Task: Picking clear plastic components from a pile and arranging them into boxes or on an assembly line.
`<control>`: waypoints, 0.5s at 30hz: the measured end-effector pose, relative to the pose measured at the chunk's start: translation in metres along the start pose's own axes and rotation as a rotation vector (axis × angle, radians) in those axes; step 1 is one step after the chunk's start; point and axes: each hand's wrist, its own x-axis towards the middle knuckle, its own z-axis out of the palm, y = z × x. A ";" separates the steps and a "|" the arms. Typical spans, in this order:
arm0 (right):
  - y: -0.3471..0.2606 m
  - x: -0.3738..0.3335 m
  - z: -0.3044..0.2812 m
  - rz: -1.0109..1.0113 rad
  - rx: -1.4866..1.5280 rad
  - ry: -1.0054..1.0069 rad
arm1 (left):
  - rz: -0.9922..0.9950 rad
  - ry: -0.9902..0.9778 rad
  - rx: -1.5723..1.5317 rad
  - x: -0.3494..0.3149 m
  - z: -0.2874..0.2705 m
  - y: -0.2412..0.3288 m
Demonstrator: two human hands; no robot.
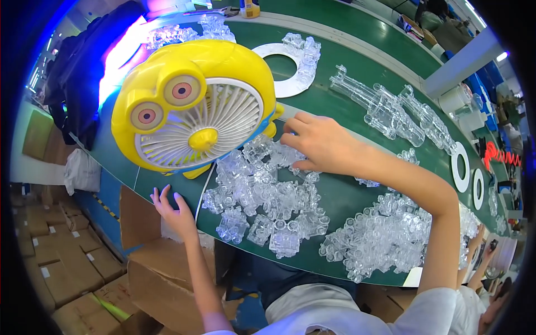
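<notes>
Head: clear parts [254, 187], long axes jumbled

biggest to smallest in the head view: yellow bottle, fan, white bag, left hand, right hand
1. Fan
2. Right hand
3. Left hand and white bag: too alike to rank
4. Yellow bottle, partly cut off by the top edge

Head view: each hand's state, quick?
Left hand: open, nothing visible in it.
Right hand: half-curled at the clear plastic parts; can't tell whether it grips one.
</notes>
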 end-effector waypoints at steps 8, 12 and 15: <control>0.038 -0.012 0.001 0.122 0.206 -0.010 | 0.015 0.021 0.009 0.000 -0.002 -0.007; 0.056 -0.015 0.011 0.134 0.273 0.072 | 0.021 0.011 0.014 0.000 0.001 -0.005; 0.060 -0.016 0.006 0.165 0.210 0.071 | 0.010 -0.001 0.002 -0.002 0.002 -0.005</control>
